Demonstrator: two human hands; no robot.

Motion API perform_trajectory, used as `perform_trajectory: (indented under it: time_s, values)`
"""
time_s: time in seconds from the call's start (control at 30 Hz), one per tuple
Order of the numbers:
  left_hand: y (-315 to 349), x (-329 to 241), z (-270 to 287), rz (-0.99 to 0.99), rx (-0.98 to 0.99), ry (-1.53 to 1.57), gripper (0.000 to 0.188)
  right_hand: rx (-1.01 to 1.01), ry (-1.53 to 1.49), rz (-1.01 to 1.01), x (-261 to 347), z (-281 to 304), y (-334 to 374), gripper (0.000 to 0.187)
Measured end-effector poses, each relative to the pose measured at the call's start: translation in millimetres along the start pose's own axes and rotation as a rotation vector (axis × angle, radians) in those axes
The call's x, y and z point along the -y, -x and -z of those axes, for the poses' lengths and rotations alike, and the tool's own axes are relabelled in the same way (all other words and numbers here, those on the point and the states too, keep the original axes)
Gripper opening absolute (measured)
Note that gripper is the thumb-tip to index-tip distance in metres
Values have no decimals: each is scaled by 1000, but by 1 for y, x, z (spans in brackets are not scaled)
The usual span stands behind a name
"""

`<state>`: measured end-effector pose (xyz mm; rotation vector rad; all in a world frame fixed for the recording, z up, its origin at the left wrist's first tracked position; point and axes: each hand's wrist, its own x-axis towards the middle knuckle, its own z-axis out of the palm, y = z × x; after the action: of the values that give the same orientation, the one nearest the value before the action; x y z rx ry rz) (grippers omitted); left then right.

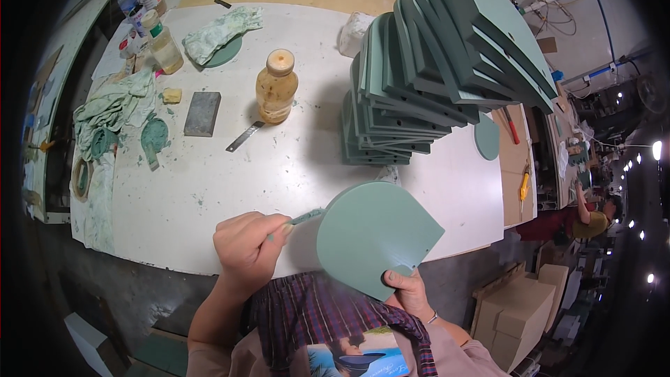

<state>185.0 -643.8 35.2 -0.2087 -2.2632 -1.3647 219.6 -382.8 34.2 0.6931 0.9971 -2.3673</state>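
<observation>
Head view, left hand: the left hand (244, 248) was closed in a fist around a thin green-smeared tool (307, 217), its far end at the panel's left edge; contact could not be told.
Head view, right hand: the right hand (410, 293) gripped the green panel (373, 237) at its lower end, thumb on the upper face.
Panel position: held tilted in front of the body, partly over the near edge of the white table (230, 192); one side rounded, a corner pointing right.
Stack: many similar panels in a leaning stack (412, 73), beyond the held panel and to its right.
Table centre: a lidded jar (276, 94) of yellowish-brown content stood upright; a flat metal blade (244, 137) lay just beside its base, a grey block (202, 114) to the left.
Table left: a crumpled green-stained cloth (118, 108), a yellow sponge (171, 95) and a bottle (164, 47).
Table right: a red-handled tool (513, 128) and a yellow-handled tool (524, 185).
Background right: another person (592, 222), well apart.
</observation>
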Motion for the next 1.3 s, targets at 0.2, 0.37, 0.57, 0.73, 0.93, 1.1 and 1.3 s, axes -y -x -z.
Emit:
perform_trajectory:
  time_s: [0.2, 0.37, 0.57, 0.73, 0.93, 1.1, 1.3]
  values:
    - [2, 3, -2, 44, -1, 3, 4, 1, -13, -5, -1, 1, 0, 58]
    - [4, 0, -3, 385, 35, 375, 5, -4, -26, 27, -1, 4, -1, 58]
    - [13, 0, -38, 591, 253, 923, 10, 21, -75, 28, -4, 2, -8, 58]
    - [13, 18, -53, 626, 167, 1031, 9, 88, 43, 42, -4, 2, -7, 60]
    - [2, 15, -38, 608, 233, 972, 6, 140, 387, 282, 62, 17, -16, 59]
    - [4, 4, -38, 629, 391, 864, 6, 128, 646, 197, 71, -22, -28, 47]
    - [-8, 1, -26, 554, 238, 738, 8, 94, 843, 265, 57, -33, -38, 41]
